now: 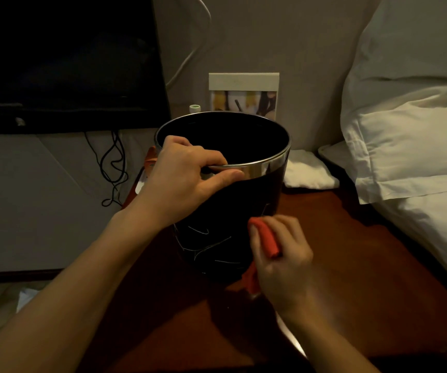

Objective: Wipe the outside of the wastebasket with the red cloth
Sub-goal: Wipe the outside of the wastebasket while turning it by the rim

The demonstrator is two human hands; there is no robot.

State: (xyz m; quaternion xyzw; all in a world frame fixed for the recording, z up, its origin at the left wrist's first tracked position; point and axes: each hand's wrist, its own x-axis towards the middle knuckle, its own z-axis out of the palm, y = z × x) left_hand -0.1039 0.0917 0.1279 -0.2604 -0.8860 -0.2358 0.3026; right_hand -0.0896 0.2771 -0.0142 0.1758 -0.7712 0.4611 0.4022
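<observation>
Left hand (182, 181) grips the shiny metal rim of the black wastebasket (227, 211) at centre frame, fingers hooked inside and thumb pressed along the outside band. Lower right of the basket, the right hand (281, 257) is curled round a bunched red cloth (268, 242), holding it against the basket's dark side wall near the base. The wastebasket stands upright on a reddish-brown wooden table (351, 251). Behind it a framed photo card (243, 92) leans at the wall. White pillows (416, 130) fill the right edge, and a dark screen (63, 60) occupies the upper left.
</observation>
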